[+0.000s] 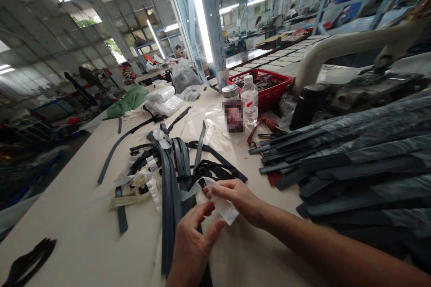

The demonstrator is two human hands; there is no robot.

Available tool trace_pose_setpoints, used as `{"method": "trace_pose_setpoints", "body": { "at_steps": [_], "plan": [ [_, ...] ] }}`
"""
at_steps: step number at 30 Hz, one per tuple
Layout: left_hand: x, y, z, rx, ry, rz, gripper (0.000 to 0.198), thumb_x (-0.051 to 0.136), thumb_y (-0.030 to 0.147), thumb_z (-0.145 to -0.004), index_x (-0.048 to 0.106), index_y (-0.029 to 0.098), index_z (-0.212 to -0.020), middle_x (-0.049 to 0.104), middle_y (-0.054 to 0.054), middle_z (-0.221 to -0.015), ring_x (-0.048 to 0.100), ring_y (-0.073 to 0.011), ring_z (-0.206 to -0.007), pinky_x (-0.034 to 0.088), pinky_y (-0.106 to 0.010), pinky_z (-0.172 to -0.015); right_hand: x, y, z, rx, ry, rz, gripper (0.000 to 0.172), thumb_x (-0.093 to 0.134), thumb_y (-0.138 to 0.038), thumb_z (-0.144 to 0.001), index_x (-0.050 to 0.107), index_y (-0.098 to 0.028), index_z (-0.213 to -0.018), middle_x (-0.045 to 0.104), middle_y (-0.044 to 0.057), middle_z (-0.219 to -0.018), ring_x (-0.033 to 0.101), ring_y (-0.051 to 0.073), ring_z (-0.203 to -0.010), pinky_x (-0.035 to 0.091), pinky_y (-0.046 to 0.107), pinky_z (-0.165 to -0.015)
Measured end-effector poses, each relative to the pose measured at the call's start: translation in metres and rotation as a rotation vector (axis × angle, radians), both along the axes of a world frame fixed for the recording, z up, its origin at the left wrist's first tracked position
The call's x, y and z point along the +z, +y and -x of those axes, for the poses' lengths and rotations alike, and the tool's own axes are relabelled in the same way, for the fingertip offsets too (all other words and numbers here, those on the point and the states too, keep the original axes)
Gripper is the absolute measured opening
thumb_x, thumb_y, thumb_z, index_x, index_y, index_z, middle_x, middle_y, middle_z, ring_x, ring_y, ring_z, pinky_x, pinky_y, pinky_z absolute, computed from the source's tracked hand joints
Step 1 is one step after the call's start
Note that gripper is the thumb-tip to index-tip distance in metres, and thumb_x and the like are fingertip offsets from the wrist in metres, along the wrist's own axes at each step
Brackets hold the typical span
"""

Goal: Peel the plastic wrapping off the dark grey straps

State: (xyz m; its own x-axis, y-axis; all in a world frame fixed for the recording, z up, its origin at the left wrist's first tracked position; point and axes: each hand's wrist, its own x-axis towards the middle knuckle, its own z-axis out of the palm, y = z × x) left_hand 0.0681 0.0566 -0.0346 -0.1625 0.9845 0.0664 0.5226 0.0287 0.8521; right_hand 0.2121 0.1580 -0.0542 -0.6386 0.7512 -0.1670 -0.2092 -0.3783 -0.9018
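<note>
Where the two hands meet at the lower middle of the beige tabletop (77, 215), a small white translucent slip (225, 210) is pinched between them. The right hand (240, 199) closes thumb and fingertips on its upper edge, and the left hand (191, 240) nips its lower left part between thumb and forefinger. The slip is held over a bundle of long dark grey-blue straps (167, 197), which runs lengthwise under the left hand toward twelve o'clock. At ten o'clock from the slip, crumpled scraps of white film (143, 179) lie tangled with loose black strips beside the bundle. At three o'clock a broad stack of dark flat bands under grey plastic wrap (363, 161) covers the table's right side. Farther off at one o'clock stand a clear plastic water bottle (249, 103) and a metal-lidded jar (230, 92), just in front of a red plastic mesh basket (274, 92) — close together, well apart from the hands.
</note>
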Motion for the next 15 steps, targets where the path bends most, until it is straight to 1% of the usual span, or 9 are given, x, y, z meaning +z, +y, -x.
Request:
{"method": "trace_pose_setpoints", "body": {
  "at_steps": [2, 3, 6, 7, 9, 13, 15],
  "plan": [
    [-0.001, 0.002, -0.008, -0.058, -0.086, 0.117, 0.036, 0.07, 0.052, -0.078, 0.075, 0.02, -0.094, 0.072, -0.004, -0.086, 0.062, -0.0223, -0.08, 0.046, -0.031, -0.075, -0.001, -0.004, 0.003, -0.024, -0.007, -0.048, 0.043, 0.072, -0.056, -0.077, 0.074, -0.013, -0.084, 0.067, 0.005, -0.078, 0.055, 0.013, -0.062, 0.037, 0.024, -0.056],
    [-0.002, 0.003, -0.011, -0.082, -0.169, 0.155, 0.036, 0.068, 0.052, -0.079, 0.075, 0.019, -0.091, 0.071, -0.003, -0.082, 0.06, -0.0208, -0.078, 0.045, -0.03, -0.073, -0.001, -0.006, 0.003, -0.042, -0.013, -0.091, 0.043, 0.071, -0.056, -0.078, 0.074, -0.014, -0.081, 0.068, 0.006, -0.083, 0.056, 0.014, -0.066, 0.039, 0.024, -0.058],
    [-0.008, 0.006, -0.012, -0.112, -0.482, 0.235, 0.044, 0.063, 0.058, -0.082, 0.074, 0.016, -0.091, 0.068, -0.003, -0.079, 0.056, -0.018, -0.074, 0.044, -0.028, -0.07, -0.001, -0.009, 0.003, -0.105, -0.044, -0.282, 0.04, 0.068, -0.054, -0.082, 0.076, -0.015, -0.078, 0.068, 0.007, -0.097, 0.06, 0.017, -0.082, 0.043, 0.025, -0.068],
    [-0.01, 0.007, -0.011, -0.103, -0.544, 0.252, 0.047, 0.064, 0.059, -0.081, 0.074, 0.014, -0.088, 0.068, -0.004, -0.077, 0.055, -0.017, -0.072, 0.044, -0.027, -0.069, -0.001, -0.009, 0.003, -0.118, -0.057, -0.333, 0.039, 0.066, -0.052, -0.084, 0.076, -0.015, -0.079, 0.068, 0.007, -0.098, 0.061, 0.018, -0.085, 0.044, 0.026, -0.072],
    [-0.015, 0.008, -0.012, -0.07, -0.581, 0.273, 0.045, 0.068, 0.057, -0.078, 0.075, 0.013, -0.084, 0.067, -0.003, -0.072, 0.053, -0.0151, -0.068, 0.043, -0.026, -0.066, -0.001, -0.009, 0.003, -0.136, -0.079, -0.407, 0.036, 0.063, -0.05, -0.087, 0.077, -0.017, -0.08, 0.069, 0.007, -0.098, 0.062, 0.019, -0.09, 0.045, 0.028, -0.08],
    [-0.016, 0.009, -0.019, -0.048, -0.623, 0.302, 0.035, 0.075, 0.049, -0.075, 0.079, 0.016, -0.086, 0.069, -0.003, -0.07, 0.056, -0.0142, -0.066, 0.043, -0.024, -0.065, -0.001, -0.007, 0.002, -0.137, -0.076, -0.416, 0.034, 0.063, -0.047, -0.087, 0.077, -0.017, -0.08, 0.07, 0.006, -0.095, 0.063, 0.02, -0.092, 0.045, 0.03, -0.085],
    [-0.015, 0.009, -0.023, -0.057, -0.656, 0.312, 0.031, 0.076, 0.048, -0.073, 0.079, 0.018, -0.079, 0.069, -0.003, -0.068, 0.056, -0.0142, -0.065, 0.044, -0.024, -0.066, -0.001, -0.008, 0.002, -0.129, -0.073, -0.398, 0.034, 0.063, -0.047, -0.087, 0.077, -0.017, -0.08, 0.07, 0.006, -0.094, 0.063, 0.02, -0.091, 0.045, 0.03, -0.086]
  ]
}}
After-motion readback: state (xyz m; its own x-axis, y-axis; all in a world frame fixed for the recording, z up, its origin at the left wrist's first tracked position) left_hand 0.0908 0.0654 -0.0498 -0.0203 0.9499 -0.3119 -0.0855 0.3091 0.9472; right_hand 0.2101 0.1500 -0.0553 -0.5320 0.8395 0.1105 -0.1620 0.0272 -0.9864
